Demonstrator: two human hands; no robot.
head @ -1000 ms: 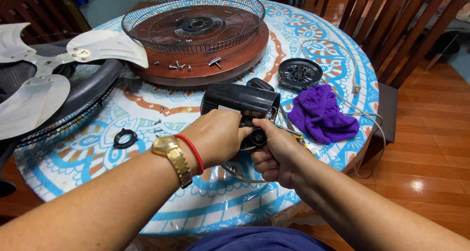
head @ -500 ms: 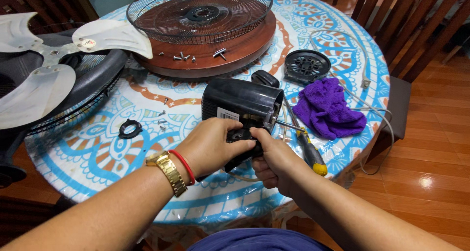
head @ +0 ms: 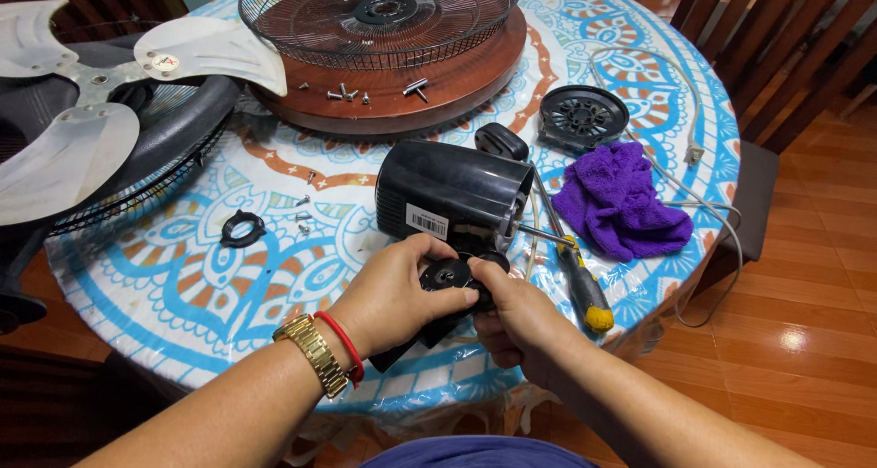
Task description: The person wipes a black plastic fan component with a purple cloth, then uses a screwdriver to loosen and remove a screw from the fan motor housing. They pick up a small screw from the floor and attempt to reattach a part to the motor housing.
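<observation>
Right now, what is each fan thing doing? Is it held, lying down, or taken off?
Motor housing: on its side on the table, its neck held.
Left hand: gripping the neck.
Right hand: gripping the neck.
Blade: off, lying on a grille.
Wire grille: off, lying flat.
Screws: loose.
Screwdriver: lying unused.
Cloth: crumpled.

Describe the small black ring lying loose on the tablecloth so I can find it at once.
Start at the round table with the blue patterned cloth, then go left of the black motor housing that the hands work on. The black ring lies flat, alone; unlike the tiny silver screws to its right, it is notched and open-centred.
</observation>
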